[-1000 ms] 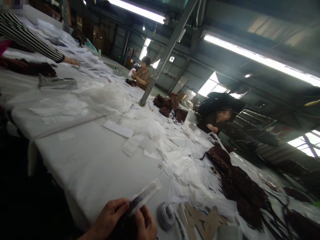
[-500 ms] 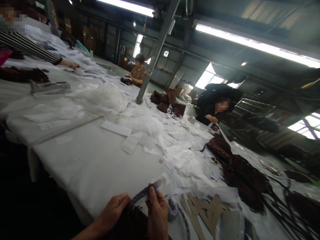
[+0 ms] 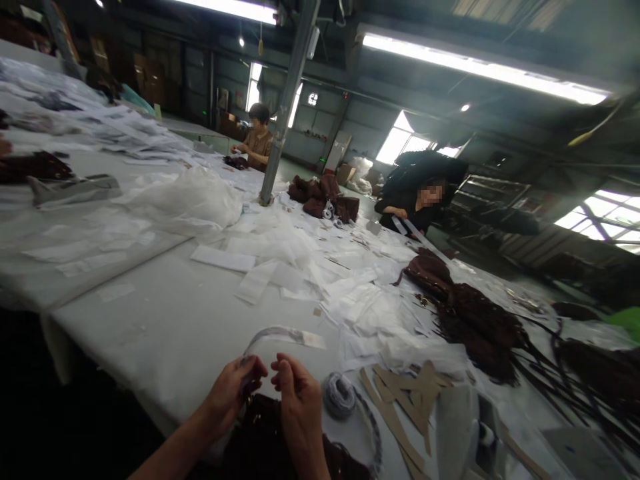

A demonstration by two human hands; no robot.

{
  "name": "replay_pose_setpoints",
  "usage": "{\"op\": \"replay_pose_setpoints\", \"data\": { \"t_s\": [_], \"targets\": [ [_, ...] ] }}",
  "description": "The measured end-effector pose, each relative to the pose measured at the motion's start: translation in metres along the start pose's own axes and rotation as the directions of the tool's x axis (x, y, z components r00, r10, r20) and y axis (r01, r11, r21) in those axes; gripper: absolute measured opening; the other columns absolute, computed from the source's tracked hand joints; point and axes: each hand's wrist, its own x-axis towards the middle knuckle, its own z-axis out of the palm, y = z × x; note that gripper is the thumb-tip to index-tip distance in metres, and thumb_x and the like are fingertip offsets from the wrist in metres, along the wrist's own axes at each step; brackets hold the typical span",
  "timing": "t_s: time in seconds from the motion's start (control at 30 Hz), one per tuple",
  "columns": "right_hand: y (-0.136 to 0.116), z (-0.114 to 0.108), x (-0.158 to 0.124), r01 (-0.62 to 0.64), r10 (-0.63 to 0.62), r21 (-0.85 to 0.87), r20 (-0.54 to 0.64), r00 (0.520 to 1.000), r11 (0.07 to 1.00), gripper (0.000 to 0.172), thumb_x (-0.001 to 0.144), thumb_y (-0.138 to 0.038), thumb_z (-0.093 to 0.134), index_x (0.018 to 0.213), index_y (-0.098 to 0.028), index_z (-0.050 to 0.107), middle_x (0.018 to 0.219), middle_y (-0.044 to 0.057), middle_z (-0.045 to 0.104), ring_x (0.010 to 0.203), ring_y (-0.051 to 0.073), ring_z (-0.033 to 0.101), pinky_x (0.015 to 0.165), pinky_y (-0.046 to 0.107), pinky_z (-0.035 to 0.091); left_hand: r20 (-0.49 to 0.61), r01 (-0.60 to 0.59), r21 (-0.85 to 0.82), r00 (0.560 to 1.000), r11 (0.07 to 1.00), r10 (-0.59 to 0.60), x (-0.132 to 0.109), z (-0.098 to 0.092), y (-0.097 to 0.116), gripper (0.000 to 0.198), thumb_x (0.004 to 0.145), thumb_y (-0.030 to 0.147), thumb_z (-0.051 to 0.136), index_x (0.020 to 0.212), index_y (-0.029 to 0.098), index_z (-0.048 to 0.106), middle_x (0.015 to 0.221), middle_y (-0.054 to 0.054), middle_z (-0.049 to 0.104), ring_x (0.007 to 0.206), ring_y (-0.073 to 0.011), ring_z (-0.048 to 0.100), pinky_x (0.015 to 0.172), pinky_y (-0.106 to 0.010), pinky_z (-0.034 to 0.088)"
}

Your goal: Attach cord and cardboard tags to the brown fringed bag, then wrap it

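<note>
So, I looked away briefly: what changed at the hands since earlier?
The right hand let go of the thin grey, pale-tipped strip; it now arches out beyond both hands. The left hand still holds the strip. The coiled grey strap and flat tan card-like pieces stayed put.

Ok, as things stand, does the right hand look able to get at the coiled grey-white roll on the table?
Probably yes: the right hand appears close beside the coiled grey-white roll, with nothing visible between them; the flat tan strips lie on the roll's other side.
</note>
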Motion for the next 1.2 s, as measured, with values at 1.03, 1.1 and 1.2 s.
{"op": "replay_pose_setpoints", "data": {
  "t_s": [1.03, 1.1, 1.2],
  "targets": [
    [0.060, 0.019, -0.031, 0.361, -0.323, -0.421, 0.160, 0.933, 0.832, 0.017, 0.084, -0.015, 0.045, 0.086, -0.020, 0.061, 0.084, 0.006, 0.066, 0.077, 0.020, 0.061, 0.070, 0.031, 0.049, -0.103, -0.118, 0.247, 0.984, 0.962, 0.147, -0.012, 0.004, -0.018, 0.045, 0.083, 0.047, 0.055, 0.113, 0.015, 0.057, 0.086, -0.006, 0.068, 0.081, -0.0207, 0.062, 0.079, -0.031, 0.048],
    [0.055, 0.012, -0.027, 0.077, -0.075, -0.217, 0.014, 0.997, 0.973, 0.021, 0.086, -0.030, 0.049, 0.101, -0.020, 0.061, 0.092, 0.006, 0.067, 0.084, 0.020, 0.063, 0.074, 0.029, 0.050, -0.048, -0.212, 0.425, 0.966, 0.880, 0.256, -0.015, 0.005, -0.020, 0.038, 0.085, 0.044, 0.050, 0.108, 0.015, 0.061, 0.095, -0.009, 0.069, 0.092, -0.0235, 0.063, 0.087, -0.033, 0.046],
    [0.044, 0.005, -0.017, -0.169, 0.169, 0.018, -0.018, 0.985, 0.986, 0.061, 0.078, -0.044, 0.059, 0.130, -0.014, 0.046, 0.108, 0.010, 0.066, 0.095, 0.023, 0.063, 0.079, 0.031, 0.051, 0.118, -0.331, 0.648, 0.933, 0.686, 0.339, -0.017, 0.010, -0.021, 0.032, 0.086, 0.035, 0.042, 0.099, 0.017, 0.065, 0.098, -0.012, 0.069, 0.095, -0.0247, 0.062, 0.090, -0.035, 0.046]
  ]
}}
